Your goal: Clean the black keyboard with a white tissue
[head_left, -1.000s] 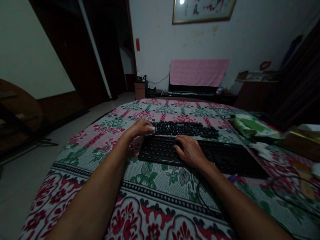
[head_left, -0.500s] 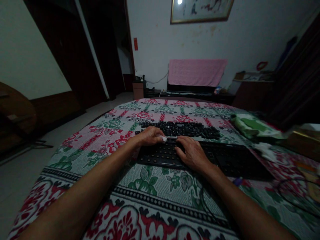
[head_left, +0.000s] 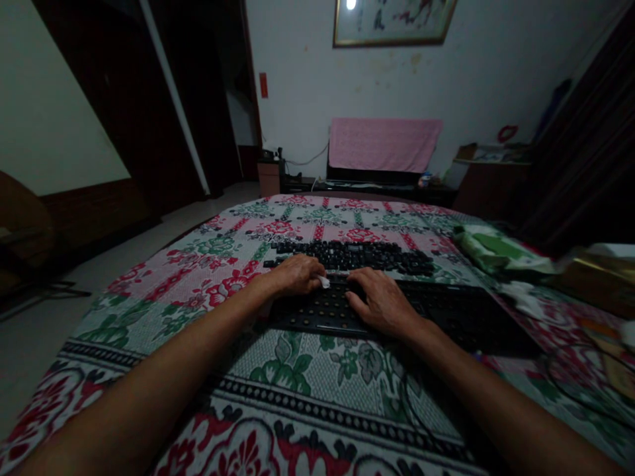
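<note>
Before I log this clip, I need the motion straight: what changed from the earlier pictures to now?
The left hand moved right and nearer, from the loose keys to the keyboard, keeping its white wad. Nothing was visibly let go. The right hand stayed on the keyboard.

I count one set of bare left fingers (head_left: 315, 267) and one of bare right fingers (head_left: 364, 276); one black keyboard base (head_left: 449, 309); loose black keycaps (head_left: 360, 254), too many and too blurred for me to number; one pinched white tissue (head_left: 325, 282); one loose crumpled white tissue (head_left: 523, 297); one green-and-white soft packet (head_left: 496, 250); one pink rectangular cloth (head_left: 384, 143); one gold-framed picture (head_left: 394, 21); one floral-covered desk (head_left: 292, 413).
</note>
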A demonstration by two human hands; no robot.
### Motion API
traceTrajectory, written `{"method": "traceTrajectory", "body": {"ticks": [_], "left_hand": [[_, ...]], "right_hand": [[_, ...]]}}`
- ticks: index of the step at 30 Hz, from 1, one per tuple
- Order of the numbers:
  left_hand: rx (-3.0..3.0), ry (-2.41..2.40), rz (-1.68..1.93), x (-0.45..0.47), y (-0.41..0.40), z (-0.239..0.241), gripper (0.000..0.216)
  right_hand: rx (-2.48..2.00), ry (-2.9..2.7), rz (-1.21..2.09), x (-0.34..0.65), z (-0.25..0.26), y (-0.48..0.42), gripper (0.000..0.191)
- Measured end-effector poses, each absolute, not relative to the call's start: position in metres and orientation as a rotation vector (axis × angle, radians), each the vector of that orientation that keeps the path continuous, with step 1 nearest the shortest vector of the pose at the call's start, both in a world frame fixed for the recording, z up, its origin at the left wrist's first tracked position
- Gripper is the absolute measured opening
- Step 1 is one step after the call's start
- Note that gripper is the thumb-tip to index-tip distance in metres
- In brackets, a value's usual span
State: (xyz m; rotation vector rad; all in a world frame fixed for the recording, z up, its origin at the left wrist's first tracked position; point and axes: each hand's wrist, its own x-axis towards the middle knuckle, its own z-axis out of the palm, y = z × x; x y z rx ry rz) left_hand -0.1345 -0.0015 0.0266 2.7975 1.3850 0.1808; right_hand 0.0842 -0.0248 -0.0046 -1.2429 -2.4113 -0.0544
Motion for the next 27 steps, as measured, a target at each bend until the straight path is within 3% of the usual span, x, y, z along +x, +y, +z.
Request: {"method": "traceTrajectory", "body": {"ticks": [13,22,27], "left_hand": [[2.665,1.449,0.379,-0.133,-0.005,0.02,0.024],[2.738,1.387,0.139,-0.135,-0.008,0.035,0.024],[2.659,1.399,0.249,-0.13,-0.009,0.031,0.025]], "right_hand": [[-1.142,-2.393,-0.048,0.088,-0.009,-0.024,0.027],[-1.152,-2.377,-0.033,0.088,-0.009,-0.024,0.029],[-1.154,-2.381,-0.025,0.088,-0.007,-0.026,0.028]]}}
